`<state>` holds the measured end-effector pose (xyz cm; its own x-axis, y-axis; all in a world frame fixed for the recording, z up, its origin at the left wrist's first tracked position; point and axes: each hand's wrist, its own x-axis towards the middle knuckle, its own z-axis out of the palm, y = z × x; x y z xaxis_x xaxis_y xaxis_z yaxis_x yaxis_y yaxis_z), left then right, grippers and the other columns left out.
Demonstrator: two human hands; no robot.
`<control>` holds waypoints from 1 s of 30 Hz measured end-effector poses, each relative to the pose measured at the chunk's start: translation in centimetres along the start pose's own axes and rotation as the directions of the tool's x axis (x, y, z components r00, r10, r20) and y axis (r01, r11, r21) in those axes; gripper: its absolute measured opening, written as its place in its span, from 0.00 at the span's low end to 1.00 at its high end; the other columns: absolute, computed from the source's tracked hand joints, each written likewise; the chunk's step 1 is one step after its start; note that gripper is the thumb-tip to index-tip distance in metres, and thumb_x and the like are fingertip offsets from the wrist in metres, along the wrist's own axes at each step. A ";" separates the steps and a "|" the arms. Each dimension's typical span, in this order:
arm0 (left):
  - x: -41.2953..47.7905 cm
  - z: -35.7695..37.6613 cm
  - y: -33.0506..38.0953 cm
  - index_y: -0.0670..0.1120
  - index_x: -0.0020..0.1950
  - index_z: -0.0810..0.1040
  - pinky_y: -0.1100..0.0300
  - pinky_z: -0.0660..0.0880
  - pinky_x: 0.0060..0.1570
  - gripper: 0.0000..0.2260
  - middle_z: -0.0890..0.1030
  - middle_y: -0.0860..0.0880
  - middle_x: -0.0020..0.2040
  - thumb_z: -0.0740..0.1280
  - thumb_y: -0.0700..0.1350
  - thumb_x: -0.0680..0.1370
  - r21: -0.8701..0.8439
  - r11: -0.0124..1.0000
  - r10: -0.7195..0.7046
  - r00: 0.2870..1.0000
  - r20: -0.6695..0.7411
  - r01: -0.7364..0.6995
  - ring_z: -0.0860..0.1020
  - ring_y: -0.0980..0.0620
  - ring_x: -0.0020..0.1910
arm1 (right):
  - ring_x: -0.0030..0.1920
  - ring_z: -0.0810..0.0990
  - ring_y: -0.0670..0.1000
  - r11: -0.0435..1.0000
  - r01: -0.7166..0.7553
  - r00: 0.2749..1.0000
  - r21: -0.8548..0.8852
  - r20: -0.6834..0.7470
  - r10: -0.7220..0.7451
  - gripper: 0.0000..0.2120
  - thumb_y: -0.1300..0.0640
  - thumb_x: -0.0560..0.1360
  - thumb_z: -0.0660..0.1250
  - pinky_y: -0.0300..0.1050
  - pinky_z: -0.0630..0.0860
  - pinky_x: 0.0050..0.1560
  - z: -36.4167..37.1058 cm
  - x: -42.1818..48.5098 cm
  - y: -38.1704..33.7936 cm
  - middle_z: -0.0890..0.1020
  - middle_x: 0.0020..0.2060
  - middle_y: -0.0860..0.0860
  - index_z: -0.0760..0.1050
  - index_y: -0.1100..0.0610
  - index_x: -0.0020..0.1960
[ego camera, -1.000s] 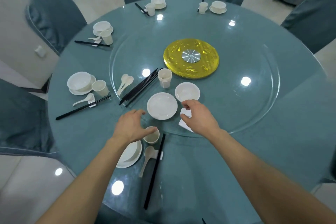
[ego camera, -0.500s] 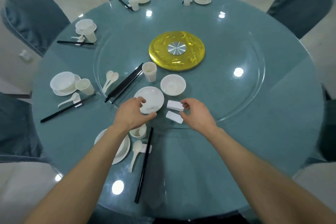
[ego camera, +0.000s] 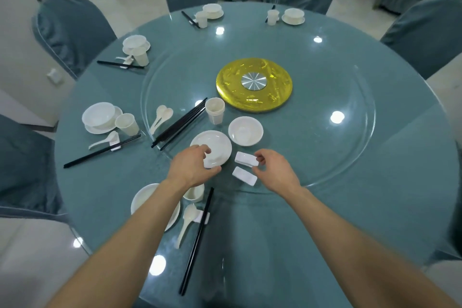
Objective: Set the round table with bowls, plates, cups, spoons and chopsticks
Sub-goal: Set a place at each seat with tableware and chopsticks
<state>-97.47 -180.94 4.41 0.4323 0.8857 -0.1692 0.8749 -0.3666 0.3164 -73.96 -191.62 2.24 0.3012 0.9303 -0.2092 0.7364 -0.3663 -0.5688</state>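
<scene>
i see my left hand (ego camera: 192, 169) gripping the near rim of the white plate (ego camera: 213, 142), my right hand (ego camera: 276, 174) pinching a white chopstick rest (ego camera: 246, 159).

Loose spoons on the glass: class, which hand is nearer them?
Left. The left hand grips the plate right of the spoons; the right hand pinches a white rest farther right.

My plate (ego camera: 218, 143), bowl (ego camera: 245, 131), cups (ego camera: 215, 110), spoons (ego camera: 163, 114) and rests (ego camera: 246, 159) are plain white, chopsticks (ego camera: 180, 124) black, the table (ego camera: 275, 220) teal, its centre disc (ego camera: 276, 89) crinkled gold with a silver hub (ego camera: 253, 80).
</scene>
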 end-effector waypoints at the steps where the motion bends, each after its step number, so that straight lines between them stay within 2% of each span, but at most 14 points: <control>1: 0.4 0.2 -0.1 0.54 0.70 0.78 0.51 0.81 0.56 0.29 0.83 0.54 0.62 0.73 0.66 0.73 0.003 1.000 -0.011 1.000 0.005 0.011 0.82 0.50 0.58 | 0.59 0.81 0.50 1.000 -0.002 1.000 0.005 0.004 0.002 0.18 0.55 0.78 0.69 0.48 0.78 0.62 0.1 0.1 0.1 0.82 0.59 0.47 0.78 0.53 0.68; 6: 2.7 1.2 -0.8 0.52 0.71 0.77 0.50 0.80 0.56 0.26 0.81 0.51 0.65 0.72 0.63 0.78 0.053 0.995 -0.084 0.996 0.024 0.082 0.81 0.47 0.61 | 0.61 0.81 0.50 1.000 -0.007 1.000 0.023 0.028 0.006 0.18 0.55 0.79 0.69 0.50 0.78 0.63 0.8 1.1 1.1 0.81 0.62 0.48 0.77 0.53 0.69; 11: 3.7 2.8 -1.5 0.49 0.70 0.78 0.49 0.80 0.58 0.22 0.82 0.49 0.65 0.69 0.60 0.81 0.054 0.991 -0.125 0.992 0.024 0.124 0.81 0.46 0.61 | 0.61 0.81 0.53 1.000 -0.024 1.000 0.001 0.007 0.024 0.16 0.55 0.81 0.69 0.52 0.78 0.62 1.7 1.8 3.2 0.81 0.61 0.50 0.77 0.55 0.68; 13: 4.0 3.4 -1.4 0.48 0.70 0.78 0.47 0.80 0.60 0.20 0.82 0.48 0.65 0.67 0.57 0.83 0.048 0.992 -0.122 0.991 0.046 0.120 0.81 0.45 0.61 | 0.65 0.79 0.56 0.998 -0.053 0.999 -0.023 -0.007 0.053 0.18 0.55 0.82 0.67 0.53 0.76 0.65 2.2 1.9 4.3 0.81 0.65 0.52 0.76 0.55 0.71; 15: 4.3 3.7 -1.1 0.48 0.71 0.78 0.46 0.79 0.61 0.18 0.81 0.47 0.67 0.66 0.54 0.84 0.023 0.991 -0.134 0.990 0.044 0.133 0.81 0.45 0.62 | 0.74 0.73 0.56 0.995 -0.079 0.996 -0.066 0.029 0.081 0.22 0.57 0.84 0.63 0.53 0.71 0.73 2.8 2.0 5.6 0.76 0.73 0.54 0.71 0.55 0.78; 17: 4.4 3.7 -0.9 0.47 0.71 0.78 0.46 0.79 0.61 0.18 0.81 0.47 0.67 0.66 0.53 0.84 0.002 0.989 -0.147 0.989 0.023 0.147 0.81 0.44 0.62 | 0.82 0.64 0.54 0.991 -0.087 0.991 -0.098 0.094 0.096 0.27 0.62 0.84 0.59 0.50 0.62 0.81 3.2 2.1 6.5 0.68 0.81 0.53 0.64 0.56 0.83; 19: 4.7 3.6 -1.0 0.47 0.71 0.78 0.46 0.79 0.61 0.18 0.81 0.47 0.67 0.66 0.54 0.84 -0.002 0.989 -0.148 0.989 0.008 0.148 0.81 0.44 0.61 | 0.84 0.57 0.49 0.991 -0.056 0.988 -0.119 0.134 0.072 0.31 0.67 0.82 0.57 0.46 0.56 0.83 3.4 2.2 7.3 0.62 0.84 0.50 0.61 0.56 0.85; 22: 4.8 3.5 -1.3 0.47 0.70 0.79 0.45 0.80 0.61 0.18 0.82 0.47 0.66 0.66 0.54 0.84 -0.002 0.990 -0.138 0.990 -0.006 0.138 0.82 0.45 0.61 | 0.85 0.51 0.45 0.989 -0.003 0.990 -0.151 0.140 0.024 0.33 0.67 0.81 0.57 0.41 0.54 0.83 3.9 2.0 7.9 0.57 0.86 0.46 0.59 0.55 0.85; 25: 4.7 3.6 -1.1 0.47 0.70 0.79 0.46 0.80 0.61 0.17 0.82 0.47 0.66 0.66 0.54 0.84 -0.008 0.990 -0.138 0.990 -0.008 0.138 0.82 0.45 0.61 | 0.85 0.48 0.43 0.987 -0.002 0.992 -0.160 0.127 0.022 0.32 0.66 0.83 0.56 0.40 0.55 0.82 3.9 1.7 8.5 0.55 0.86 0.43 0.58 0.54 0.86; 27: 4.7 3.7 -1.0 0.47 0.69 0.80 0.46 0.80 0.61 0.17 0.82 0.47 0.66 0.67 0.54 0.84 -0.015 0.990 -0.138 0.990 -0.013 0.137 0.82 0.45 0.60 | 0.85 0.48 0.44 0.987 0.003 0.993 -0.161 0.117 0.016 0.31 0.64 0.84 0.57 0.38 0.48 0.82 3.7 1.8 8.7 0.55 0.86 0.45 0.58 0.55 0.86; 29: 4.6 3.8 -0.9 0.46 0.68 0.80 0.46 0.80 0.61 0.17 0.83 0.47 0.65 0.67 0.54 0.84 -0.020 0.991 -0.132 0.991 -0.014 0.132 0.82 0.45 0.60 | 0.86 0.49 0.47 0.977 0.037 0.993 -0.210 0.121 -0.012 0.29 0.62 0.85 0.56 0.34 0.37 0.77 3.5 1.8 8.8 0.55 0.86 0.49 0.57 0.58 0.86; 30: 4.5 3.9 -0.8 0.47 0.68 0.80 0.45 0.80 0.61 0.17 0.83 0.47 0.64 0.67 0.54 0.84 -0.018 0.992 -0.127 0.992 -0.012 0.127 0.82 0.45 0.60 | 0.86 0.50 0.47 0.973 0.053 0.992 -0.224 0.124 -0.025 0.28 0.61 0.86 0.55 0.33 0.36 0.76 3.5 1.9 9.0 0.55 0.86 0.50 0.57 0.59 0.86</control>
<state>-95.39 -177.77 -0.21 0.3150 0.9284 -0.1972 0.9186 -0.2460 0.3094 -68.83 -193.11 -6.07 0.2052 0.9342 -0.2917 0.8682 -0.3114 -0.3864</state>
